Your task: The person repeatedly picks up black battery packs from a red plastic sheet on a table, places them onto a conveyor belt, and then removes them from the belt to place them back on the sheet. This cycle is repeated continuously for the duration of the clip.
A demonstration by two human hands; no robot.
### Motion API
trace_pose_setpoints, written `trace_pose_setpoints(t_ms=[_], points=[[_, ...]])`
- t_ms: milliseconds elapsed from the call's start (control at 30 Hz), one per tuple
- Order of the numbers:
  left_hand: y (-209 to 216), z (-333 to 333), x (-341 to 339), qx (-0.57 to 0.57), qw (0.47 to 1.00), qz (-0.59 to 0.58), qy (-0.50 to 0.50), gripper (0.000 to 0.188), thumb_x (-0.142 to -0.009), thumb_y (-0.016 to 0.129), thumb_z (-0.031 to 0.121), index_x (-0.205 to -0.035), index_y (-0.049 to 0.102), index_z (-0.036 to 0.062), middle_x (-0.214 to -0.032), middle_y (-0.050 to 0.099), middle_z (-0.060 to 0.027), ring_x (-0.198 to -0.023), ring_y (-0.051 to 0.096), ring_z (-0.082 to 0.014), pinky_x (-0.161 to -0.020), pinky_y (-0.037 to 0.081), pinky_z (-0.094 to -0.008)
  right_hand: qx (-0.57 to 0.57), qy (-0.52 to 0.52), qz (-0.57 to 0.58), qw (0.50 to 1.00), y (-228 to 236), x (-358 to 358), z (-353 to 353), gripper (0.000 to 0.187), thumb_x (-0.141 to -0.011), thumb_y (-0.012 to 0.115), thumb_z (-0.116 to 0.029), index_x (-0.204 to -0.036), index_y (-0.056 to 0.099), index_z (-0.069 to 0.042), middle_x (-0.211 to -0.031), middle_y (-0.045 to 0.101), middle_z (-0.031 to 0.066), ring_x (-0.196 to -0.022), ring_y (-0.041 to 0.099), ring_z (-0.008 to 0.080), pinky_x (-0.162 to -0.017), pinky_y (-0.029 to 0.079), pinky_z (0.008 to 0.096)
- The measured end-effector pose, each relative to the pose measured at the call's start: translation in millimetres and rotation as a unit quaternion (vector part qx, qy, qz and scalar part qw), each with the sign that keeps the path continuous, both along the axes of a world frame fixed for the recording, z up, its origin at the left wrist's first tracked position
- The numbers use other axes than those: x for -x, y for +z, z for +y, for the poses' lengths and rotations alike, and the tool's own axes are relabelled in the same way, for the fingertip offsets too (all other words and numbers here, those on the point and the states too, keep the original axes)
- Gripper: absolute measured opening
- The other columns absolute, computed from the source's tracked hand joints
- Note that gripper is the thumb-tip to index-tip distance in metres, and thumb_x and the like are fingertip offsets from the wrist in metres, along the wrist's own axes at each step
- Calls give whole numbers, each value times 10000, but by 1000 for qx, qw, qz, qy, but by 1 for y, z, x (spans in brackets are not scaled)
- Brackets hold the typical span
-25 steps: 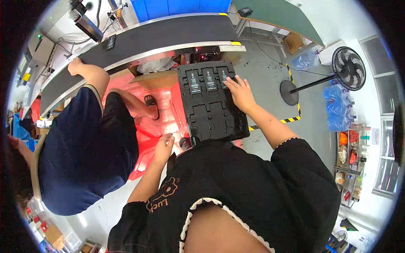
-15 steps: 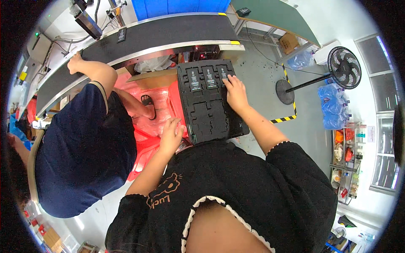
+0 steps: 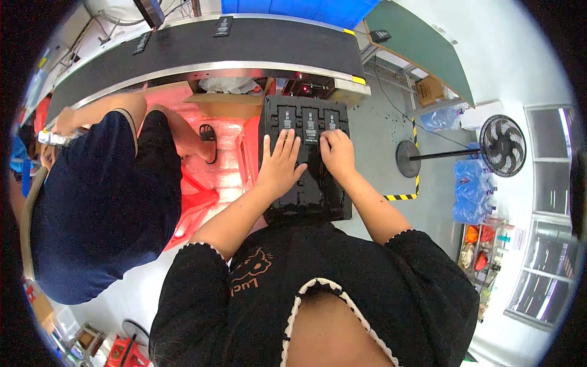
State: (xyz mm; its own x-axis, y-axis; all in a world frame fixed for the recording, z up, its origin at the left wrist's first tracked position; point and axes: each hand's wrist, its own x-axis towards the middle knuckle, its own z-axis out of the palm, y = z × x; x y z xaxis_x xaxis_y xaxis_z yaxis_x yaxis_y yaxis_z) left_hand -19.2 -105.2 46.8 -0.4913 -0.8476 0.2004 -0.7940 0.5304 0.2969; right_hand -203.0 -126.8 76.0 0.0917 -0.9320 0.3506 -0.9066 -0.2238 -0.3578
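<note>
A black moulded tray (image 3: 269,105) stands in front of me, with three flat black packs that look like batteries in its far row of pockets. My left hand (image 3: 281,164) lies open across the tray, fingers spread, its fingertips on the lower part of the left pack (image 3: 287,116). Beside the middle pack (image 3: 310,125), my right hand (image 3: 338,156) has its fingers bent and drawn together at the lower end of the right pack (image 3: 331,117). Whatever those fingers may hold is hidden.
Beyond the tray runs a conveyor belt (image 3: 281,46) carrying two flat packs (image 3: 223,26). A person in dark clothes (image 3: 104,196) is close on my left, near red plastic (image 3: 226,153). On the right stand a black fan (image 3: 502,145) and a green table (image 3: 422,55).
My left hand has moved from beside the tray onto it. The right hand's fingers have curled. Two packs now show on the belt, and the other person's arm has left it.
</note>
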Motion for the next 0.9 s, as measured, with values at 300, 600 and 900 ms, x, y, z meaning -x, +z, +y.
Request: trace_pose_setpoints(t_ms=[300,600,900], points=[[14,-2,-3,-73,997,10,-3,712,-867,561,420,-1404,358,-2,-1503,263,-179,-1412,198,-334,-1113,111,-604,56,185,-132,972,21,-60,-199,463,-777,690,-190,-1192,554,-38,-1238,515,197,-1145,489,379,-983,401,445],[24,-5,-16,-123,979,160,-21,636,-866,627,333,-1390,397,55,-1515,261,-158,-1416,193,-370,-1114,137,-582,-130,128,104,978,21,-97,-403,979,-561,868,-253,-1400,398,-69,-1494,276,231,-1367,299,394,-1085,339,455],[53,-175,-79,170,944,237,153,477,-835,574,37,-1305,499,52,-1396,387,-229,-1317,344,-426,-1073,282,-517,62,179,8,982,49,-42,-360,418,-722,740,-143,-1103,609,-34,-1057,580,134,-1020,566,309,-855,461,388]])
